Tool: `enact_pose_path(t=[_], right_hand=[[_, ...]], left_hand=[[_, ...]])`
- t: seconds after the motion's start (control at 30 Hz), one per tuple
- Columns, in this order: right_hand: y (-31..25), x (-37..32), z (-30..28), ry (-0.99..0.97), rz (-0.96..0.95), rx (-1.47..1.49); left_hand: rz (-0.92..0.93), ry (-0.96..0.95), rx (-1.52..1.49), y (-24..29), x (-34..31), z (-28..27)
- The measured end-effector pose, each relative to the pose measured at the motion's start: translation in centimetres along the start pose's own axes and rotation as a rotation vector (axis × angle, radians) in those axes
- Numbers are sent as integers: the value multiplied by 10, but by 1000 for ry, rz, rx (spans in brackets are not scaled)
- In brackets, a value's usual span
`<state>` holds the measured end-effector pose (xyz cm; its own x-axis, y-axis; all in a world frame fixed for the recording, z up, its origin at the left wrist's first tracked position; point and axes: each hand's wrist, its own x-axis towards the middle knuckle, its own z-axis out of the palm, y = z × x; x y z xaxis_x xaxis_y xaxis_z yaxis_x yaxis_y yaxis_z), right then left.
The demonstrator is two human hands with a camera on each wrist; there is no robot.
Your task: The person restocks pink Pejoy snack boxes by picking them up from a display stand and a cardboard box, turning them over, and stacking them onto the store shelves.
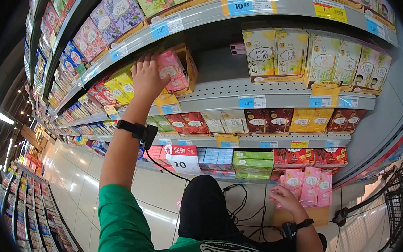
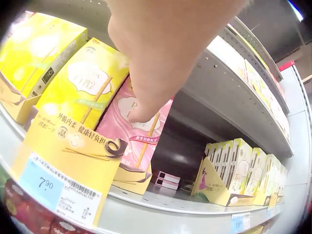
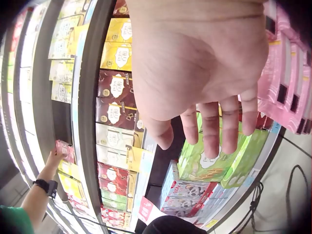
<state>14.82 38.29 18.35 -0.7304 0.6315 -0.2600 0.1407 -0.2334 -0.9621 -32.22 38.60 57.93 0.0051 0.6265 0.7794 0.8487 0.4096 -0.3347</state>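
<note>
On the upper shelf my left hand reaches to a pink box standing in an open carton. In the left wrist view the hand covers the top of this pink box, thumb against its front; the other fingertips are hidden. Yellow boxes stand right beside it. Low down, my right hand hangs near pink packs, holding nothing. Its palm and loosely extended fingers show in the right wrist view, in front of green boxes.
Light green and white boxes stand across a gap on the same shelf. Price tags line the shelf edge. Below are more box rows and a promotion sign. Black cables lie on the floor; a wire cart stands at right.
</note>
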Motion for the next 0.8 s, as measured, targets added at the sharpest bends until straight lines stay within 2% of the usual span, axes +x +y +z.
enact_pose_path(t=[0.1, 0.17, 0.3, 0.37, 0.4, 0.47, 0.67, 0.8], right_hand=[[-2, -1, 1, -2, -7, 2], [-4, -1, 1, -3, -5, 0], [-9, -4, 4, 1, 19, -13], [-16, -9, 6, 12, 41, -16], [-19, -11, 7, 20, 64, -20], [-21, -12, 7, 22, 61, -17], [-12, -14, 6, 8, 41, -52], [-12, -15, 4, 5, 57, -95]], left_hand=[[15, -2, 39, 0, 8, 5], [0, -108, 102, 2, 17, 9], [22, -123, 64, -2, 29, 18], [-27, -236, 115, 0, 36, 23], [-25, -236, 112, 3, 41, 22], [-74, -378, 213, 9, 50, 21], [22, -318, 308, 10, 68, 38], [-1, -346, 330, 15, 77, 48]])
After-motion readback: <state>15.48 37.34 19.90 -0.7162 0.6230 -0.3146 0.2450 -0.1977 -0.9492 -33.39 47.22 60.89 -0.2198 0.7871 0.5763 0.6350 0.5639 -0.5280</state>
